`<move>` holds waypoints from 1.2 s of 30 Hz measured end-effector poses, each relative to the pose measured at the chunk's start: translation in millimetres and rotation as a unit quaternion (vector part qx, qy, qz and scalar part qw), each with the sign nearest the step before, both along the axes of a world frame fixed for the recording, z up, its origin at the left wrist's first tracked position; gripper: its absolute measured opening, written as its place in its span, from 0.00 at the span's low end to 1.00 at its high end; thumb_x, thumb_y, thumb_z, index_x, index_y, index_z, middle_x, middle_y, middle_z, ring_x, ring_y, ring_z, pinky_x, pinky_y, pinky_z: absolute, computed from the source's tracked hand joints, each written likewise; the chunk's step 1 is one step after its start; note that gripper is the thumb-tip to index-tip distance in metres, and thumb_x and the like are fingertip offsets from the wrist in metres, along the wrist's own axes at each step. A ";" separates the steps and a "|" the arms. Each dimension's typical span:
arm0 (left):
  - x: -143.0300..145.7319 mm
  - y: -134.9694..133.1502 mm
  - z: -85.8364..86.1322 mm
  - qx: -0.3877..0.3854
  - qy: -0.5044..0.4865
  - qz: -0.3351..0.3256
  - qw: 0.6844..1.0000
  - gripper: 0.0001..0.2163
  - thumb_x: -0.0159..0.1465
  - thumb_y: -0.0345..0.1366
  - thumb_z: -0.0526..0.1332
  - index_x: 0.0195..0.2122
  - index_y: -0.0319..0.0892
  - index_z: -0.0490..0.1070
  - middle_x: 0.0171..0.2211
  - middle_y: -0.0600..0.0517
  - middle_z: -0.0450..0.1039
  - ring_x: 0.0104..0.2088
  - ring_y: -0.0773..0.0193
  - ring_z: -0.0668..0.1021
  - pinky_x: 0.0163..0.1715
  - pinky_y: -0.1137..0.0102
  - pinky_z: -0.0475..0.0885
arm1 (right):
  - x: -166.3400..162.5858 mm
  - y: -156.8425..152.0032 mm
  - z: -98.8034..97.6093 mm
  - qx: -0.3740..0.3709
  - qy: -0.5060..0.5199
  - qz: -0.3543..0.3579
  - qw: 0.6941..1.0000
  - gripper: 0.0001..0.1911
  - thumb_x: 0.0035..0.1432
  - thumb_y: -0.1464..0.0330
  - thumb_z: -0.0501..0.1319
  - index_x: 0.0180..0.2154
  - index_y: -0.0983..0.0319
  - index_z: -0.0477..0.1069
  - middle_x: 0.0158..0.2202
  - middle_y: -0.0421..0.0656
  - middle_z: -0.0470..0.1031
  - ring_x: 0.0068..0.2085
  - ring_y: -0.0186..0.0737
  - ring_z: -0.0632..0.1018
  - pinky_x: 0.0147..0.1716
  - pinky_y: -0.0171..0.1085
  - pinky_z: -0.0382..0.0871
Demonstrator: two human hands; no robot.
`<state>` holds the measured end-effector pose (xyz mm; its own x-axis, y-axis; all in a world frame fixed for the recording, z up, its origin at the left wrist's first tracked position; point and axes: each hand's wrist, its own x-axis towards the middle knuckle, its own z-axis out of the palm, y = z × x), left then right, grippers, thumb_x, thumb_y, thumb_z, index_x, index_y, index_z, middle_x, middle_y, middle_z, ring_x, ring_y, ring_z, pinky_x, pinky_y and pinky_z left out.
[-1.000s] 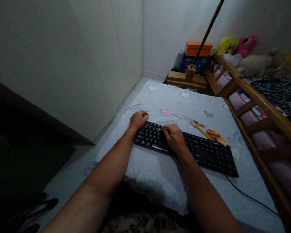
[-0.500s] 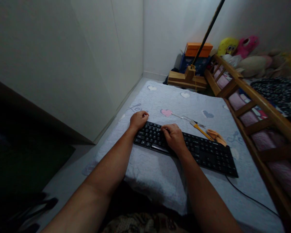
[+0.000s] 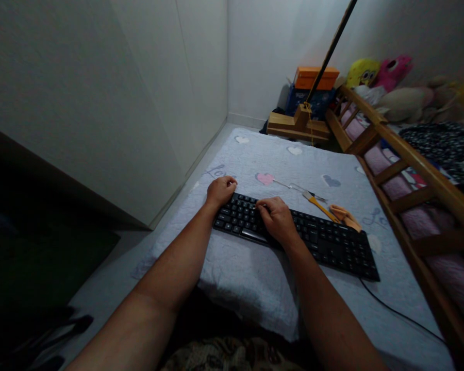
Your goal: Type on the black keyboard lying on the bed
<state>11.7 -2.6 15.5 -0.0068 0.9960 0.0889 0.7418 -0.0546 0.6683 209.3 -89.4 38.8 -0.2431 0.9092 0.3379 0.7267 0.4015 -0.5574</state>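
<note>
A black keyboard [image 3: 332,250] lies at a slant on the cloth-covered table. At its upper left corner is my left hand [image 3: 220,191], fingers curled in and closed against that corner. My right hand [image 3: 277,219] is over the keys left of the middle, thumb and fingertips pinched together just above them. Something tiny and pale seems to show at the fingertips, too small to name. Behind the keyboard lie a brush with a yellow handle [image 3: 321,207], a thin metal tool [image 3: 282,183] and a folded tan cloth [image 3: 344,216].
Under everything is a pale bluish cloth [image 3: 239,273] with hearts. A cable [image 3: 402,314] runs off the keyboard to the lower right. A wooden bed rail [image 3: 421,154] borders the right side, a pale panel [image 3: 170,103] the left. Behind stands a pole on a wooden base [image 3: 286,123].
</note>
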 end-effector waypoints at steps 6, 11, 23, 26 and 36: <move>-0.4 0.3 0.0 0.002 0.002 -0.004 1.000 0.12 0.60 0.38 0.56 0.38 0.43 0.78 0.33 0.51 0.78 0.34 0.63 0.76 0.35 0.71 0.67 | 0.0 -2.2 2.8 -0.007 -0.007 0.008 1.000 0.09 0.60 0.71 0.56 0.34 0.59 0.76 0.36 0.45 0.79 0.41 0.46 0.74 0.44 0.44 0.66; -0.3 -0.3 1.1 0.002 0.006 -0.003 1.000 0.13 0.60 0.38 0.56 0.38 0.42 0.78 0.33 0.51 0.78 0.34 0.63 0.76 0.34 0.71 0.66 | 3.0 -0.6 1.3 0.001 -0.008 0.009 1.000 0.09 0.59 0.72 0.56 0.34 0.59 0.75 0.35 0.45 0.79 0.40 0.45 0.74 0.44 0.42 0.66; -0.2 -0.1 0.8 0.001 0.007 -0.002 1.000 0.12 0.60 0.38 0.56 0.38 0.43 0.78 0.33 0.51 0.78 0.34 0.63 0.76 0.34 0.72 0.66 | 12.5 -0.9 2.0 -0.001 -0.001 -0.003 1.000 0.09 0.58 0.73 0.56 0.31 0.59 0.73 0.32 0.44 0.77 0.39 0.44 0.74 0.42 0.41 0.64; -0.4 0.1 0.4 0.000 0.007 -0.001 1.000 0.12 0.60 0.38 0.56 0.38 0.43 0.78 0.33 0.51 0.78 0.34 0.63 0.76 0.34 0.72 0.66 | 13.4 -1.0 3.3 -0.008 0.001 -0.006 1.000 0.09 0.58 0.73 0.55 0.31 0.60 0.73 0.32 0.44 0.77 0.38 0.44 0.74 0.41 0.41 0.64; -0.1 -0.3 1.4 -0.003 0.009 0.000 1.000 0.12 0.60 0.38 0.56 0.38 0.42 0.78 0.33 0.51 0.78 0.35 0.63 0.76 0.35 0.72 0.67 | 13.8 -0.2 0.4 -0.004 0.004 -0.016 1.000 0.08 0.59 0.72 0.55 0.32 0.60 0.73 0.32 0.45 0.76 0.39 0.45 0.74 0.42 0.41 0.65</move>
<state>11.5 -3.0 16.9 -0.0051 0.9965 0.0840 0.7532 -0.0514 0.6558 223.1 -89.6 39.2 -0.2120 0.9193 0.3316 0.7343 0.3737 -0.5667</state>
